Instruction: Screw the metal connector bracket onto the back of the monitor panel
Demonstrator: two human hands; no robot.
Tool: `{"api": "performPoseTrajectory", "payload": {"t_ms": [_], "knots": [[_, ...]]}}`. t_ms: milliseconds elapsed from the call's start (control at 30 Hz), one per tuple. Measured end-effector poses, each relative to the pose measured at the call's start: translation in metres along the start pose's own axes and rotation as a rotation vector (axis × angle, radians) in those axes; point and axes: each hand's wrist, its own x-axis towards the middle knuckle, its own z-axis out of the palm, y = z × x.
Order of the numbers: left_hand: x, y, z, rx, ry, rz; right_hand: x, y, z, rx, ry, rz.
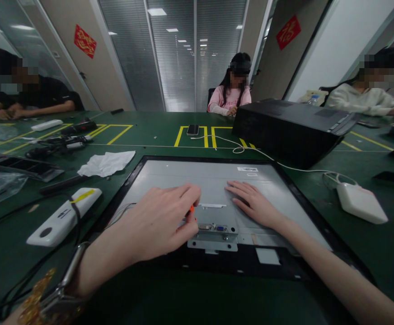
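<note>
Head view, item one: a flat grey metal-backed monitor panel in a black frame (268,189), lying face down near the near edge of the green table (156,131), its back up so that the small grey metal connector bracket (213,232) with its two ports is open to the hands. Item two: my left hand (159,221), fingers pinched narrow on a small orange-handled tool (192,209); only the orange tip shows, and it sits just beside the bracket, which I judge is where it is being worked. Item three: my right hand (254,203), spread flat and wide on the panel's back with nothing in it, pressing down, likely to keep the panel from sliding. Item four: a white oblong device with a yellow strip (64,216), toward the table's left edge, near the panel's frame. Item five: a crumpled white cloth (107,163) past the panel's far left corner. Item six: a black box-shaped case (292,126) beyond the far right corner. Item seven: a white cable (285,166) running to a white rounded adapter (361,203) at the right. Other people sit along the far edges.
</note>
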Motion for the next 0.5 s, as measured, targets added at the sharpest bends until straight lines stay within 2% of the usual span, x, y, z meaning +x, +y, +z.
{"api": "performPoseTrajectory", "payload": {"t_ms": [267,500], "knots": [[-0.0020,-0.0015,0.0081,-0.046,-0.023,-0.017,-0.0001,0.0005,-0.0003,-0.001,-0.017,0.007],[-0.0049,-0.0047,0.0057,-0.296,-0.105,-0.098,0.0001,0.0004,0.0000,0.001,-0.012,0.010]]}}
